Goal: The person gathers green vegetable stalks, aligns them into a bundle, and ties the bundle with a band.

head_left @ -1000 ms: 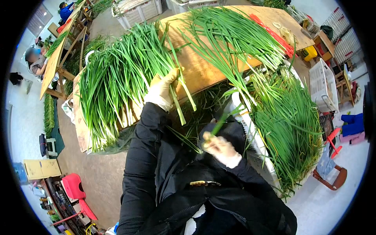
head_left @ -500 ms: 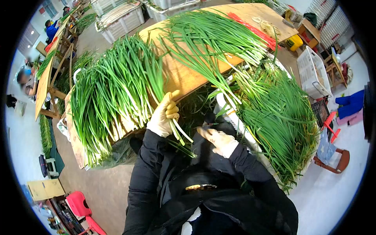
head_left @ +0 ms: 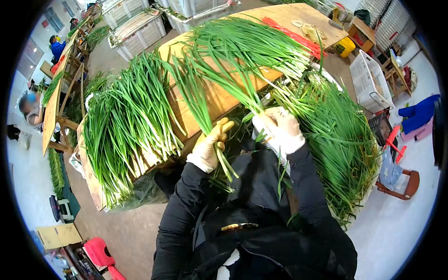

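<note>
At centre frame the left hand (head_left: 210,145) closes round green stalks (head_left: 199,105) and the right hand (head_left: 283,128) pinches a second bunch (head_left: 249,100); their close-lying leaves could tangle if pulled apart quickly. Lower ends overhang the desk's (head_left: 303,14) near edge, with narrow bare wood before the left pile (head_left: 130,107).

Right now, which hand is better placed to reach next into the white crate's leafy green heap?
Probably the right hand, beside that heap; the left hand is farther, holding slender green stalks.
</note>
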`<state>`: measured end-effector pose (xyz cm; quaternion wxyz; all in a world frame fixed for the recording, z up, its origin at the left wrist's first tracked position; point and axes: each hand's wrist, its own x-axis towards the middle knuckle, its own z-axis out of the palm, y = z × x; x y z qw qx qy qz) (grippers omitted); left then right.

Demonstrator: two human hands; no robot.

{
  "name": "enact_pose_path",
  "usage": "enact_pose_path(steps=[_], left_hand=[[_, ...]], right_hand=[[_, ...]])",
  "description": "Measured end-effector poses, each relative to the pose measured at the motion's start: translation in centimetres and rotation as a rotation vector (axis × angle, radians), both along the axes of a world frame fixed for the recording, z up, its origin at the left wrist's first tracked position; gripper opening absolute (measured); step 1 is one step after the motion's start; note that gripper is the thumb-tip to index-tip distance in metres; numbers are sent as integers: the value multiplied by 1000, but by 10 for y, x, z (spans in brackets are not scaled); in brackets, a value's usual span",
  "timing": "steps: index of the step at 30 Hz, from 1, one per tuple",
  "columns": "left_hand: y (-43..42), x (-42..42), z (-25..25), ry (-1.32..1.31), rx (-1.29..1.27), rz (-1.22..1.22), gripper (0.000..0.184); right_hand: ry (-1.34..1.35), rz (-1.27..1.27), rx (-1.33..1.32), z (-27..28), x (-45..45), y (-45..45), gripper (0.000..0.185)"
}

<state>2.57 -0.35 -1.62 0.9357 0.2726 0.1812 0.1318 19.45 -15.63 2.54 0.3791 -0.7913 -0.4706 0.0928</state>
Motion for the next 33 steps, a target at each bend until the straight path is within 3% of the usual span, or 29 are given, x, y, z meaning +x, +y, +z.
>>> enact_pose_path(steps=[2, 3, 4, 6, 7, 8, 10, 13, 14, 17, 18, 21, 25, 27, 28, 30, 32, 33], left_hand=[[-7, 5, 2, -11, 0, 41, 57], [-7, 7, 0, -3, -24, 46, 55], [-10, 8, 3, 21, 28, 70, 50], [-6, 6, -5, 100, 86, 82, 43], [-5, 2, -7, 95, 128, 82, 41], [-2, -1, -6, 189, 146, 74, 41], [-2, -1, -16, 155, -68, 65, 39], [-11, 2, -8, 24, -94, 156, 36], [-5, -2, -17, -132, -159, 127, 35], [-2, -2, -17, -119, -168, 179, 35], [-5, 1, -13, -125, -142, 180, 38], [-13, 5, -11, -47, -45, 222, 42], [-8, -3, -25, -43, 20, 202, 38], [-10, -7, -27, 34, 5, 221, 40], [-10, -8, -27, 32, 6, 223, 40], [-10, -11, -25, 18, 57, 197, 41], [-8, -12, -21, 31, 35, 203, 37], [-7, -13, -19, 45, 12, 206, 34]], right_hand=[[-59, 23, -139, 27, -36, 6, 27], [-75, 170, -305, 34, -47, 7, 35], [-348, 248, 51, 8, -49, 6, 34], [-57, -51, 173, 5, -44, 2, 32], [-303, -107, 60, -2, -25, 0, 33], [-385, -209, -50, -7, -15, -6, 35], [-394, -242, -160, -29, -7, -5, 35], [-196, -193, -272, -41, -2, 2, 34], [-145, -206, -277, -40, -1, 2, 33], [-332, -250, 204, -13, -28, 4, 25], [-247, -223, 35, -8, -38, 4, 22], [-646, -51, 52, -26, -67, 10, 27], [-533, 22, 89, -33, -83, 8, 33], [-250, 20, 173, -45, -85, 9, 32], [-251, 21, 175, -53, -87, 9, 32], [131, 65, 220, -64, -91, 9, 29], [114, 82, 149, -64, -88, 9, 25], [146, 220, 93, -56, -83, 10, 27]])
